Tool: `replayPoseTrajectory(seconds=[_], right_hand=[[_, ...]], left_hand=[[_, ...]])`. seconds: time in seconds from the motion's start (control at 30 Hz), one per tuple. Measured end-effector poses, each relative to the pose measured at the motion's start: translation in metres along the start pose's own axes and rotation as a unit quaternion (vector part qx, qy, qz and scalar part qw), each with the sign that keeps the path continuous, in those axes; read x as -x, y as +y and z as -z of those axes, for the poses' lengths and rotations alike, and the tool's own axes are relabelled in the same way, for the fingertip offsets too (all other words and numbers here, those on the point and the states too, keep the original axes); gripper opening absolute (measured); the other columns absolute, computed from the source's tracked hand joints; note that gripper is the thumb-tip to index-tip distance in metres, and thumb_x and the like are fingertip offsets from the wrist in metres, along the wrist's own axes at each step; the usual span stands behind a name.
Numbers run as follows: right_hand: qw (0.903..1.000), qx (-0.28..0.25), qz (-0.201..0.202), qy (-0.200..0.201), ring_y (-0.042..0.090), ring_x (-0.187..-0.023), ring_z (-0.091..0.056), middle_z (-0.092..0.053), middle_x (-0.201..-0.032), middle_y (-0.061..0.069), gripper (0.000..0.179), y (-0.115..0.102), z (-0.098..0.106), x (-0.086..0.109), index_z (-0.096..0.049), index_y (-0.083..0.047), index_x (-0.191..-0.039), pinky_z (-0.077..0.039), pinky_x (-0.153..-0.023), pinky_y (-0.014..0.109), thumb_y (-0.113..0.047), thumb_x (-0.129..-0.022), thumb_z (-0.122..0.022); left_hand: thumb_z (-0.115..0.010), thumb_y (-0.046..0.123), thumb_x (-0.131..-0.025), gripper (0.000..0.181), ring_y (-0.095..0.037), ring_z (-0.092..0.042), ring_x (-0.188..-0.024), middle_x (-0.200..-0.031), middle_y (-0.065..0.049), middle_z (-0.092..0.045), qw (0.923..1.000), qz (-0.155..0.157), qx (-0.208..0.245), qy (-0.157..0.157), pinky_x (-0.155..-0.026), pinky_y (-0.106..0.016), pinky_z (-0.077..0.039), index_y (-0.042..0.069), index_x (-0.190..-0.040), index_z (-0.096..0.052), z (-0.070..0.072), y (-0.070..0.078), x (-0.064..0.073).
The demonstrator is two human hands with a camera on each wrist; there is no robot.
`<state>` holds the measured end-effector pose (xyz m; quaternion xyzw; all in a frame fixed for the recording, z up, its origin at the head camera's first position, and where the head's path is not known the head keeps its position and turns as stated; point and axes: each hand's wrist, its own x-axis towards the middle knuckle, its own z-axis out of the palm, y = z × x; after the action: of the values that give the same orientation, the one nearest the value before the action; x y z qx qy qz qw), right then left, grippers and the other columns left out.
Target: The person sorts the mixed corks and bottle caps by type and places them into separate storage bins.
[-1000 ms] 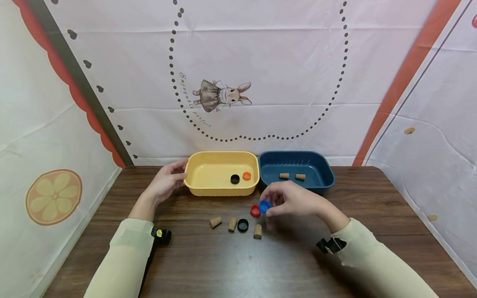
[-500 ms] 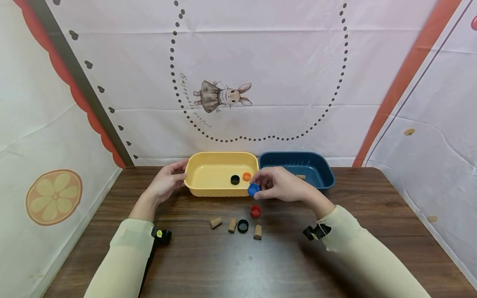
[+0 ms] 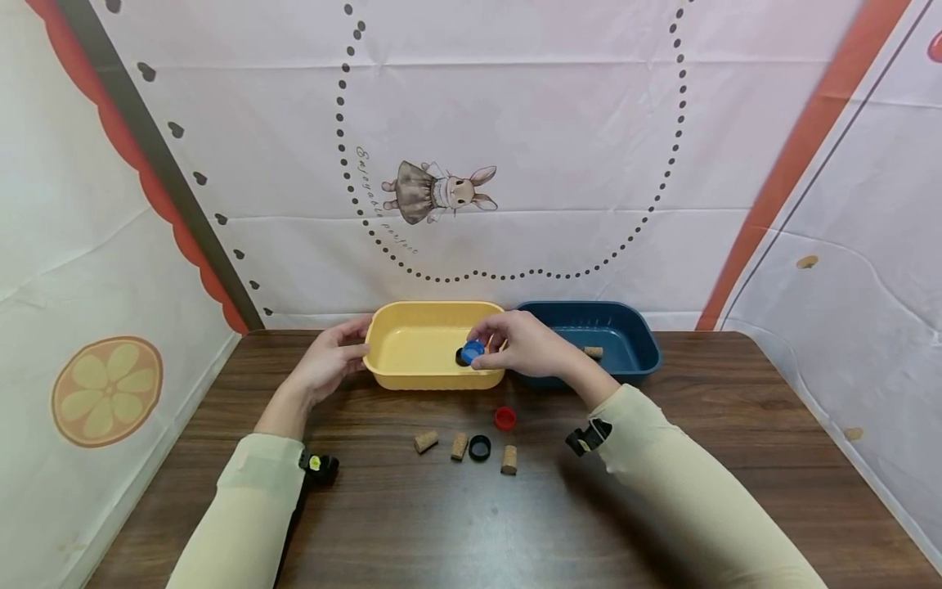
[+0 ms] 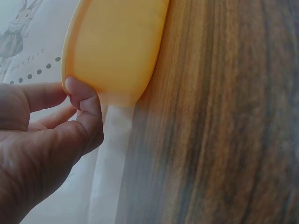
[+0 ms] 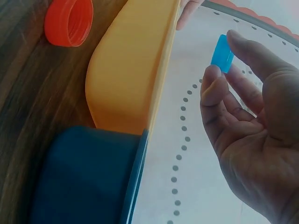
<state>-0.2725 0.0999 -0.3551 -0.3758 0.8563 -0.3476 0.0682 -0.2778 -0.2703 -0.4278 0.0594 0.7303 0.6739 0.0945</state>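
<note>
Over the right part of the yellow tray (image 3: 412, 381), my right hand (image 3: 533, 350) pinches a blue bottle cap (image 3: 473, 352) between thumb and fingertips. The right wrist view shows the same blue cap (image 5: 222, 53) on edge, above the tray's rim. A black cap (image 3: 461, 357) inside the tray is partly covered by the blue one; the orange cap (image 3: 486, 348) is mostly hidden by the fingers. My left hand (image 3: 327, 360) holds the tray's left end, and in the left wrist view its thumb and fingers meet at the yellow rim (image 4: 65, 56).
A dark blue tray (image 3: 625, 327) adjoins on the right, with a cork (image 3: 593, 352) showing in it. On the wooden table in front lie a red cap (image 3: 504, 418), a black cap (image 3: 480, 447) and corks (image 3: 426, 441). A printed cloth (image 3: 559, 164) hangs behind.
My right hand has carried the blue cap leftward and away from me, from beside the red cap on the table to over the yellow tray. The left hand stays at the tray's end.
</note>
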Motion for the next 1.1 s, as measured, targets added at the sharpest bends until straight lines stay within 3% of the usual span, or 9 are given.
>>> replayPoseTrajectory(seconds=[0.63, 0.83, 1.1], right_hand=[[0.9993, 0.001, -0.037, 0.010, 0.014, -0.092, -0.067, -0.069, -0.107, 0.002, 0.030, 0.007, -0.022, -0.040, -0.073, -0.012, -0.122, -0.057, -0.078, 0.032, -0.026, -0.097, -0.081], [0.9992, 0.001, -0.037, 0.011, 0.018, -0.096, -0.068, -0.070, -0.107, 0.003, 0.031, 0.011, -0.030, -0.052, -0.073, -0.009, -0.121, -0.058, -0.084, 0.032, -0.024, -0.095, -0.082], [0.9983, 0.041, -0.043, -0.002, 0.016, -0.096, -0.067, -0.070, -0.107, 0.000, 0.032, 0.019, -0.038, -0.062, -0.074, -0.010, -0.122, -0.057, -0.086, 0.032, -0.026, -0.096, -0.082]], left_hand=[[-0.049, -0.006, -0.107, 0.063, -0.033, -0.058, -0.114, -0.148, -0.031, -0.034, 1.0000, 0.000, 0.003, 0.000, -0.080, -0.025, -0.058, -0.001, -0.166, -0.027, 0.000, 0.000, 0.000], [-0.049, -0.006, -0.108, 0.063, -0.032, -0.058, -0.113, -0.147, -0.029, -0.035, 1.0000, 0.002, -0.003, 0.001, -0.081, -0.025, -0.057, 0.000, -0.167, -0.028, 0.001, 0.000, 0.000], [-0.050, -0.005, -0.107, 0.063, -0.031, -0.057, -0.114, -0.147, -0.029, -0.036, 1.0000, 0.003, -0.005, 0.003, -0.081, -0.026, -0.057, 0.000, -0.166, -0.029, 0.001, 0.000, 0.000]])
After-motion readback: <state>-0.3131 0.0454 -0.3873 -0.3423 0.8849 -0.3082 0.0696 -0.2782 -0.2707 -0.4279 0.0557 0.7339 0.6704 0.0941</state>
